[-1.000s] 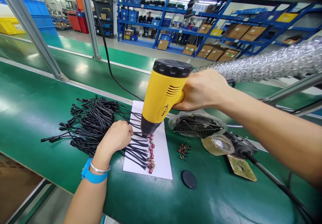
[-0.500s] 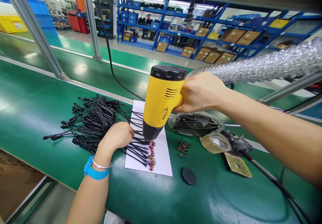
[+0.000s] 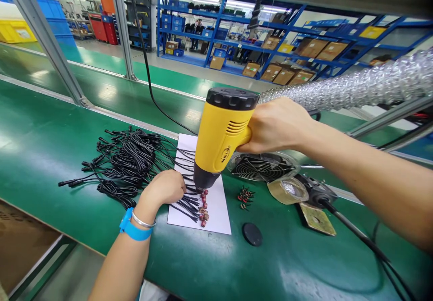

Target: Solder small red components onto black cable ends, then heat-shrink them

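In my right hand (image 3: 275, 125) is a yellow heat gun (image 3: 219, 141), gripped by its handle. Its black nozzle points down at the row of small red, copper-wound coils (image 3: 203, 204) at the cable ends. My left hand (image 3: 165, 187), with a blue strap and a silver bangle at the wrist, is closed at the black cables (image 3: 191, 204) just left of the nozzle; its fingertips are partly hidden. Under the cable ends and coils lies a white sheet (image 3: 216, 220). The rest of the cables form a tangled bundle (image 3: 131, 157) to the left.
Right of the sheet are a pile of small red-and-black parts (image 3: 244, 196), a black round disc (image 3: 252, 234), a fan with a wire guard (image 3: 262, 168), a tape roll (image 3: 287, 191) and a yellowish square plate (image 3: 317, 219). A silver flexible duct (image 3: 355, 84) crosses the upper right.
My left hand has shifted slightly right and down along the cables. The heat gun's body has moved a little right, its nozzle staying near the coils.
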A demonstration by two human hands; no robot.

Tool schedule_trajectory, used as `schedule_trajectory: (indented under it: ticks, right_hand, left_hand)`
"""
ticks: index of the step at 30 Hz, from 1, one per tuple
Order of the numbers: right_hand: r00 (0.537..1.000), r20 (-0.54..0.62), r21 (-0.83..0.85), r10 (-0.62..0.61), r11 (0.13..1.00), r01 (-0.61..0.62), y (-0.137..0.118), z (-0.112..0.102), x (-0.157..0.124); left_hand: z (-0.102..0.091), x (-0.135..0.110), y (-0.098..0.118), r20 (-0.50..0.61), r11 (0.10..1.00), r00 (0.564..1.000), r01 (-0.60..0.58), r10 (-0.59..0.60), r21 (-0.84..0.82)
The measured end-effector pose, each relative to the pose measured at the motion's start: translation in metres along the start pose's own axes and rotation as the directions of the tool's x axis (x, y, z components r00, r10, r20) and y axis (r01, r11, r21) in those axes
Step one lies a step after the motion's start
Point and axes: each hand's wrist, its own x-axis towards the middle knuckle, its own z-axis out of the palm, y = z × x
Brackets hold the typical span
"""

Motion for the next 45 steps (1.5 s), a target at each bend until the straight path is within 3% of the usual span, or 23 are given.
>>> schedule_trajectory:
  ticks: [9,20,23,29,32,38,45]
  right_hand:
    - [1.0,-0.011,0.008,-0.007,1.0,0.007,0.0,0.0,-0.001]
    - [0.998,-0.059,0.026,0.011,1.0,-0.01,0.001,0.005,0.001]
    - [0.998,-0.07,0.045,0.003,0.999,0.0,0.0,0.006,0.001]
    - [0.998,-0.059,0.044,-0.019,0.999,0.022,-0.002,0.006,-0.004]
    - [0.998,-0.06,0.047,-0.015,0.999,0.018,-0.003,0.004,-0.004]
    - [0.998,-0.045,0.047,-0.05,0.998,0.052,-0.007,0.001,-0.007]
    - [0.994,-0.083,0.054,-0.068,0.996,0.073,-0.009,0.0,-0.01]
  left_hand:
    - [-0.004,-0.002,-0.007,-0.004,0.999,1.0,-0.002,0.002,-0.052]
    - [-0.019,-0.012,-0.019,-0.2,0.986,0.967,0.147,-0.16,-0.078]
    - [-0.021,-0.012,-0.018,-0.353,0.971,0.905,0.223,-0.239,-0.086]
    - [-0.021,-0.011,-0.016,-0.657,0.935,0.665,0.26,-0.355,-0.242]
    - [-0.02,-0.011,-0.016,-0.726,0.935,0.589,0.222,-0.354,-0.275]
    - [-0.019,-0.01,-0.015,-0.77,0.945,0.548,0.164,-0.326,-0.283]
    - [-0.018,-0.01,-0.013,-0.779,0.948,0.543,0.146,-0.315,-0.282]
